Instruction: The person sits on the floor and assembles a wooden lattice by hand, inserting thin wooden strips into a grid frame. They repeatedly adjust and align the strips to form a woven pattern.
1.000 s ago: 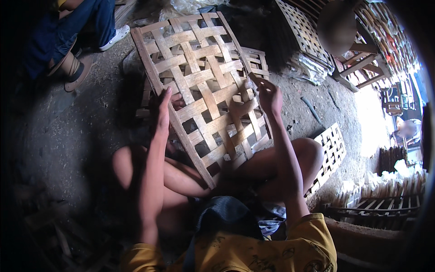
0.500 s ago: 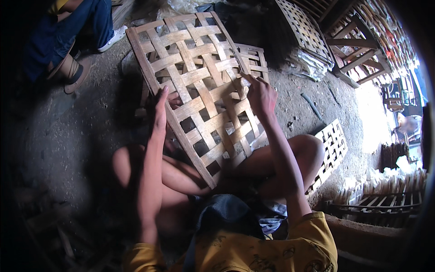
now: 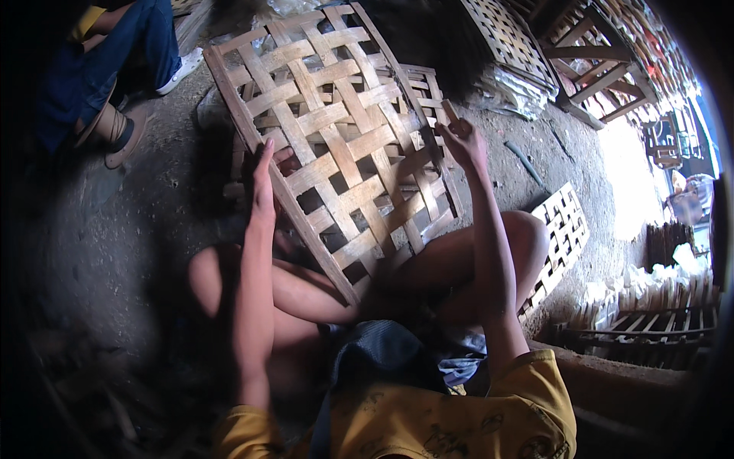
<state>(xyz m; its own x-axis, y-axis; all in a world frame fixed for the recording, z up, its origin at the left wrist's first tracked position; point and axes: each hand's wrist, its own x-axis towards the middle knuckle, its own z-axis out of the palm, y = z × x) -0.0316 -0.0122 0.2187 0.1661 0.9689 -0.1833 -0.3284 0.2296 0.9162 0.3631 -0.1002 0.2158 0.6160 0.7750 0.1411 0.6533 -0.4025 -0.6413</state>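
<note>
A woven bamboo panel (image 3: 344, 141) with a wooden frame stands tilted across my crossed legs. My left hand (image 3: 265, 172) grips its left frame strip, the thumb on the near face and the fingers behind. At the panel's right edge, my right hand (image 3: 464, 145) is closed around a knife (image 3: 449, 112); its pale wooden handle sticks up past the fist. The dark blade points down along the panel's edge, partly hard to make out. Behind this panel, partly hidden, is another woven panel (image 3: 423, 79).
A stack of woven panels (image 3: 511, 42) is at the back right, near a wooden rack (image 3: 600, 65). Another panel (image 3: 556, 241) lies beside my right knee. A dark rod (image 3: 524, 164) is on the dirt floor. Another person's jeans-clad leg (image 3: 138, 53) shows at upper left.
My right hand has moved right and slightly up, off the panel's face to its right edge, and the knife handle now shows. The panel has shifted slightly up and left in view.
</note>
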